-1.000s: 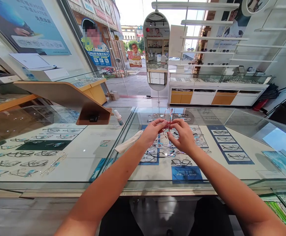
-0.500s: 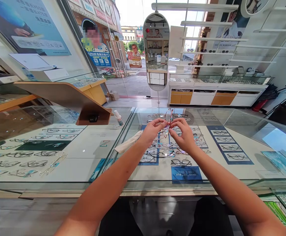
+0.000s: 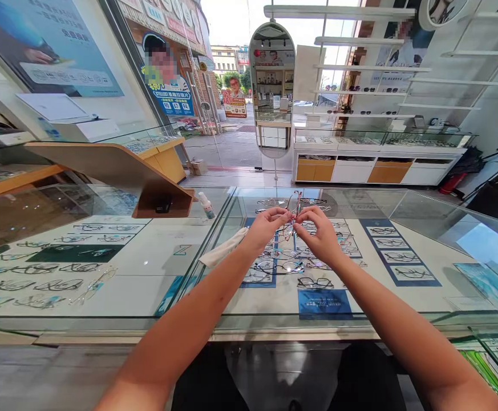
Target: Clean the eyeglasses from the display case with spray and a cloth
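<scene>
Eyeglasses turned slightly, upright at centre of frame, pinched between the fingers of left hand and right hand, poster reading "STELLEST" upper left.

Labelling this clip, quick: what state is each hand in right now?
Left hand: closed, pinching the thin, reddish eyeglasses frame.
Right hand: closed, also holding that same frame.

Eyeglasses now at a slightly different angle than before
</scene>
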The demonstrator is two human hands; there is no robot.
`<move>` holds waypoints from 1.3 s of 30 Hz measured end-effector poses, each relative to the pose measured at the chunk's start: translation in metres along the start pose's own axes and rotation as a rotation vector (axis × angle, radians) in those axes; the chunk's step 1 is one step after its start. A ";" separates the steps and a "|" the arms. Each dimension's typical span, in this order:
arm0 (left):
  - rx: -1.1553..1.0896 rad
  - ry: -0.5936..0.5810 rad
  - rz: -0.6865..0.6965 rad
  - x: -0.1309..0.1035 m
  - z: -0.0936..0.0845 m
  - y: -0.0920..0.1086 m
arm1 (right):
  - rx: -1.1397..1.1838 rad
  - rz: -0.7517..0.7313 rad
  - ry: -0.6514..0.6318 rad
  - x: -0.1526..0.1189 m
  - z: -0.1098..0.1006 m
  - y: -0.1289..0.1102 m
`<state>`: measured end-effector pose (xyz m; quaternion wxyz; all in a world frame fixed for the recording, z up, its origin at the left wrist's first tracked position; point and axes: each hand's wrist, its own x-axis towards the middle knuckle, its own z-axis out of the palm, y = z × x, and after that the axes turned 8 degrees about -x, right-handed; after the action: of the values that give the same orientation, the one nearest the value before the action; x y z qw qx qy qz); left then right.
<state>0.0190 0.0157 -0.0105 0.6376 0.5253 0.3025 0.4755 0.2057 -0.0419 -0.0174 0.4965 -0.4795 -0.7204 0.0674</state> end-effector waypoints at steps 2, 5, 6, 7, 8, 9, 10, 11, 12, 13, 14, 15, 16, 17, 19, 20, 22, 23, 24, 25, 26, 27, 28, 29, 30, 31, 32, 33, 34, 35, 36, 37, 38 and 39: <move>0.011 -0.001 0.008 0.000 0.000 0.000 | 0.005 -0.004 0.008 0.000 0.001 0.002; 0.012 -0.012 0.004 0.000 0.000 0.001 | 0.016 -0.010 0.013 0.000 0.001 0.005; 0.010 -0.016 0.000 0.000 0.000 0.001 | 0.024 -0.007 0.012 0.000 0.002 0.006; 0.007 -0.019 -0.004 0.000 -0.001 0.001 | 0.037 -0.001 0.010 0.001 0.002 0.006; 0.006 -0.025 -0.007 0.000 -0.002 0.002 | 0.054 0.007 0.007 0.001 0.002 0.007; 0.005 -0.034 -0.007 0.001 -0.003 0.002 | 0.078 0.015 0.002 0.001 0.001 0.008; 0.008 -0.049 -0.005 0.002 -0.004 0.003 | 0.107 0.025 -0.005 0.002 0.001 0.009; 0.017 -0.070 -0.004 0.003 -0.007 0.004 | 0.142 0.037 -0.014 0.003 0.000 0.009; 0.032 -0.096 -0.004 0.004 -0.009 0.005 | 0.181 0.052 -0.025 0.004 0.000 0.010; 0.052 -0.124 -0.008 0.006 -0.013 0.007 | 0.221 0.072 -0.039 0.005 -0.002 0.011; 0.075 -0.155 -0.016 0.007 -0.017 0.008 | 0.260 0.096 -0.058 0.006 -0.003 0.011; 0.098 -0.187 -0.026 0.008 -0.021 0.010 | 0.297 0.125 -0.084 0.007 -0.005 0.012; 0.117 -0.216 -0.039 0.010 -0.025 0.011 | 0.331 0.155 -0.112 0.009 -0.007 0.012; 0.133 -0.242 -0.053 0.011 -0.029 0.013 | 0.364 0.185 -0.145 0.011 -0.009 0.012; 0.159 -0.290 -0.079 0.013 -0.037 0.016 | 0.438 0.232 -0.220 0.014 -0.014 0.013; 0.171 -0.313 -0.088 0.014 -0.040 0.018 | 0.483 0.248 -0.259 0.015 -0.016 0.013; 0.201 -0.369 -0.105 0.014 -0.044 0.023 | 0.579 0.273 -0.346 0.017 -0.021 0.014; 0.219 -0.406 -0.118 0.013 -0.045 0.026 | 0.625 0.285 -0.393 0.017 -0.023 0.015; 0.237 -0.443 -0.133 0.012 -0.046 0.030 | 0.665 0.299 -0.435 0.018 -0.026 0.015; 0.253 -0.480 -0.148 0.011 -0.047 0.033 | 0.696 0.314 -0.471 0.018 -0.028 0.016; 0.263 -0.512 -0.160 0.010 -0.048 0.036 | 0.713 0.331 -0.497 0.019 -0.030 0.016; 0.268 -0.536 -0.166 0.009 -0.049 0.039 | 0.718 0.346 -0.512 0.019 -0.033 0.017; 0.270 -0.552 -0.166 0.009 -0.050 0.041 | 0.716 0.358 -0.514 0.020 -0.035 0.017; 0.269 -0.564 -0.164 0.009 -0.053 0.042 | 0.707 0.366 -0.510 0.021 -0.037 0.018; 0.270 -0.576 -0.161 0.009 -0.055 0.043 | 0.701 0.369 -0.503 0.022 -0.039 0.018; 0.273 -0.586 -0.160 0.010 -0.058 0.044 | 0.706 0.370 -0.494 0.022 -0.041 0.018; 0.280 -0.591 -0.161 0.011 -0.061 0.044 | 0.718 0.374 -0.486 0.023 -0.043 0.018; 0.287 -0.590 -0.160 0.012 -0.063 0.044 | 0.731 0.382 -0.485 0.023 -0.044 0.017; 0.295 -0.580 -0.157 0.013 -0.065 0.044 | 0.739 0.393 -0.487 0.023 -0.045 0.017; 0.302 -0.564 -0.152 0.013 -0.066 0.043 | 0.738 0.403 -0.488 0.023 -0.046 0.016; 0.310 -0.544 -0.144 0.014 -0.067 0.043 | 0.726 0.410 -0.485 0.023 -0.046 0.016; 0.314 -0.520 -0.132 0.014 -0.067 0.043 | 0.706 0.414 -0.471 0.023 -0.046 0.016; 0.313 -0.495 -0.117 0.014 -0.066 0.042 | 0.689 0.418 -0.440 0.024 -0.046 0.017; 0.305 -0.466 -0.098 0.014 -0.065 0.042 | 0.678 0.426 -0.385 0.024 -0.045 0.019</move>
<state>-0.0454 0.0533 0.0144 0.6259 0.6949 0.2408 0.2594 0.2518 -0.0310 0.0100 0.4574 -0.4059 -0.6220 0.4889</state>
